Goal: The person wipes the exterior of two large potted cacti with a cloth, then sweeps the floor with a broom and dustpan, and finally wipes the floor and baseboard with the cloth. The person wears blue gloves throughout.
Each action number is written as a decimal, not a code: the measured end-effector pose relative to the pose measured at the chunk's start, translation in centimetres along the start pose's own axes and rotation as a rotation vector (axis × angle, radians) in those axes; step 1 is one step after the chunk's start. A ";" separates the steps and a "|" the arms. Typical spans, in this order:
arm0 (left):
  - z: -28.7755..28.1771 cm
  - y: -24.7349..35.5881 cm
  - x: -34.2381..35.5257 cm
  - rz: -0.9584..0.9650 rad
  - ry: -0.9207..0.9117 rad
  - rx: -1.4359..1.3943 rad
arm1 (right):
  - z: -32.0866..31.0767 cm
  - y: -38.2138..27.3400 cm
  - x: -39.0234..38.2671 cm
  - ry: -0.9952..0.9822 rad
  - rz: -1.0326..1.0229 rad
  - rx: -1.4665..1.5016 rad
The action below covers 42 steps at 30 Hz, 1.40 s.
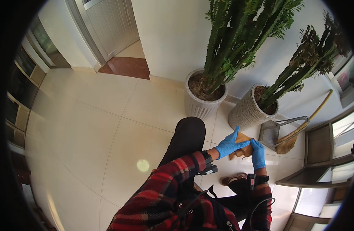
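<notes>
Both my hands wear blue gloves and meet at a folded tan cloth (244, 151), right of the middle and close to the two plant pots. My left hand (229, 146) lies across the cloth, its thumb pointing up and its fingers stretched to the right, pinching the cloth between them. At the cloth's right edge, my right hand (258, 154) grips it with bent fingers. Part of the cloth is hidden behind the left fingers, and its lower edge hangs in loose folds.
Two cactus-like plants stand in a white ribbed pot (202, 106) and a grey textured pot (246, 109) along the wall. A metal dustpan (268, 134) and a straw broom (287, 145) lean at the right, near an open cabinet (319, 173). A doorway is at upper left.
</notes>
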State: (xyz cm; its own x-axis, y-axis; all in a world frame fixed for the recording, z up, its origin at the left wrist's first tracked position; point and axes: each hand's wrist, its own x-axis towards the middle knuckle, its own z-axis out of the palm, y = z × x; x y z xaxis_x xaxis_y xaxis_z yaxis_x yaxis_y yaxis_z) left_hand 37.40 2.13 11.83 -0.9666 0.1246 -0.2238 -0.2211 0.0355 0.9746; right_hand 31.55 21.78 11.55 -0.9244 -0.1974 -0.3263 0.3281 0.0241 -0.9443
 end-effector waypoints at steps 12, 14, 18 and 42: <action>-2.7 -0.7 -0.6 0.126 0.175 -0.554 | 10.5 -5.4 -1.5 -0.014 -0.245 -0.133; -3.6 -0.7 -0.7 0.231 0.334 -0.721 | 11.7 -6.1 -2.0 -0.025 -0.270 -0.195; -5.6 -0.2 -1.2 0.237 0.521 -0.959 | 14.9 -6.1 -3.0 -0.124 -0.314 -0.346; -10.2 -0.5 -5.9 0.100 0.689 -0.917 | 24.0 -3.3 -4.3 -0.193 -0.445 -0.991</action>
State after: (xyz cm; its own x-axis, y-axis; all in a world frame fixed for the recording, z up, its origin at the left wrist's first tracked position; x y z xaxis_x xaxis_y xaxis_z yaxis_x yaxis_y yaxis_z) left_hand 41.91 -8.70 12.71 -0.7883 -0.4921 -0.3694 0.1223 -0.7137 0.6897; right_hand 39.17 -1.01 17.07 -0.8471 -0.5311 -0.0185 -0.4072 0.6710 -0.6197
